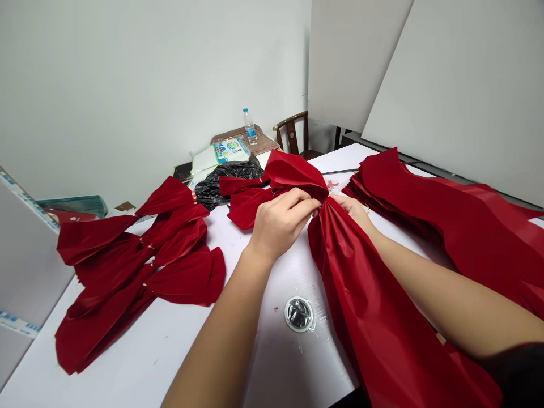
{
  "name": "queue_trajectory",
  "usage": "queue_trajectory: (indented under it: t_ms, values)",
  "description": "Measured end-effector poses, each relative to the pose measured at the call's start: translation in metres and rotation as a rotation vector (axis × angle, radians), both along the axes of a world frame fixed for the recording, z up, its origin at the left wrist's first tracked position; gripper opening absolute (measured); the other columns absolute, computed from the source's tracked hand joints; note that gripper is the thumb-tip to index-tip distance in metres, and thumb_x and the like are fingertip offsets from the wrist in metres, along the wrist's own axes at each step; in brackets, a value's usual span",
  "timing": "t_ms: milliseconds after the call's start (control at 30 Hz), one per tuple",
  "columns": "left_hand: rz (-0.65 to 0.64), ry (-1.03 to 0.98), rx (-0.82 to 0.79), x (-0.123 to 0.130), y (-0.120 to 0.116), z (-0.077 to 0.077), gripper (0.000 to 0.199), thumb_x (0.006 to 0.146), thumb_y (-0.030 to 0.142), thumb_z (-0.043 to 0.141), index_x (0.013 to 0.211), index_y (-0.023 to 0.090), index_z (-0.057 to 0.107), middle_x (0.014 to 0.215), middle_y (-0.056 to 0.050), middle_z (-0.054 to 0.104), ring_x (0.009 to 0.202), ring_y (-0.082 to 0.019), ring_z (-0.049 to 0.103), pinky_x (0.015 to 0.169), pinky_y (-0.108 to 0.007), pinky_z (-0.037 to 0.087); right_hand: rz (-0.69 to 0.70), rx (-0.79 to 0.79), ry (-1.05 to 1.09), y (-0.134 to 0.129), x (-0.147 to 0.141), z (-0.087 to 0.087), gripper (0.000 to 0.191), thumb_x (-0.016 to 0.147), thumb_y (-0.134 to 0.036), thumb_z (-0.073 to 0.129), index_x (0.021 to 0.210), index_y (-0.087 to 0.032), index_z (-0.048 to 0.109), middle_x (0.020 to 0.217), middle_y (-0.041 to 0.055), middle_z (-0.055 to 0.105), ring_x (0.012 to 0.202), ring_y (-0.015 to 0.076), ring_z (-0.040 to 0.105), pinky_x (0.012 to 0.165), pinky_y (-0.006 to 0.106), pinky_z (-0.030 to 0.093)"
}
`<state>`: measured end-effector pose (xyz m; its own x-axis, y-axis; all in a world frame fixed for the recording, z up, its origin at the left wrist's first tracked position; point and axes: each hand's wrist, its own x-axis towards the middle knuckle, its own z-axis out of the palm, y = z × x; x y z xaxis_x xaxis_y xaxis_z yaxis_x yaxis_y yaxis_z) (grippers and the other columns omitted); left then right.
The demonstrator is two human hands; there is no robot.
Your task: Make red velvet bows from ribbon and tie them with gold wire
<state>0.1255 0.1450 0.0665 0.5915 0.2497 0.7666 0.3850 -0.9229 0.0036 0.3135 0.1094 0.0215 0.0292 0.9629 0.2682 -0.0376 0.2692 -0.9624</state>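
Red cloth [365, 306], one length, lay pleated on white table [165, 351], its gathered end pinched between left hand [280, 224] and right hand [351, 209]; further red cloth bunches [127, 255] lay nearby.

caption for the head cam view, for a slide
Left hand and right hand pinch gathered red fabric on a white table.

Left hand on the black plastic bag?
No, the left hand is at the gathered red fabric, apart from the black plastic bag.
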Motion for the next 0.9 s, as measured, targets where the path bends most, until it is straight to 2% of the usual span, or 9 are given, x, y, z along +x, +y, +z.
queue_trajectory:
  t_ms: [200, 333, 733, 900]
  values:
    - [0.017, 0.067, 0.064, -0.0041, 0.0029, 0.0008, 0.022, 0.106, 0.023, 0.054, 0.104, 0.019, 0.076, 0.098, -0.005, 0.079, 0.086, -0.015, 0.072, 0.073, -0.026, 0.051, 0.014, -0.008, 0.036, -0.0041, -0.0012, 0.0037, 0.041, 0.069, -0.056, 0.087, 0.081, -0.019, 0.073, 0.077, 0.0049, 0.071, 0.067, 0.018, 0.064, 0.059, 0.03, 0.054]
    - [0.031, 0.117, 0.079, -0.0071, 0.0056, 0.0016, 0.021, 0.105, 0.025, 0.055, 0.102, 0.019, 0.075, 0.094, -0.005, 0.078, 0.082, -0.016, 0.071, 0.073, -0.028, 0.051, 0.001, -0.007, 0.049, -0.0038, -0.0023, 0.0052, 0.04, 0.062, -0.048, 0.093, 0.08, -0.018, 0.075, 0.075, 0.0025, 0.07, 0.067, 0.0151, 0.062, 0.063, 0.026, 0.054]
    - [0.044, 0.167, 0.199, -0.0077, 0.004, 0.0048, 0.023, 0.104, 0.024, 0.053, 0.093, 0.017, 0.073, 0.086, -0.003, 0.075, 0.073, -0.015, 0.065, 0.066, -0.029, 0.047, -0.01, 0.008, 0.075, -0.0051, -0.0037, 0.0068, 0.037, 0.056, -0.038, 0.097, 0.074, -0.016, 0.074, 0.071, 0.0016, 0.068, 0.067, 0.0141, 0.062, 0.066, 0.024, 0.054]
    - [0.065, 0.141, 0.164, -0.0045, -0.0006, 0.0059, 0.021, 0.103, 0.023, 0.054, 0.095, 0.017, 0.072, 0.087, -0.003, 0.075, 0.075, -0.015, 0.066, 0.066, -0.029, 0.047, -0.03, 0.048, 0.051, -0.0038, -0.0031, 0.0084, 0.038, 0.057, -0.041, 0.097, 0.075, -0.016, 0.075, 0.071, 0.0023, 0.069, 0.065, 0.014, 0.061, 0.064, 0.025, 0.054]
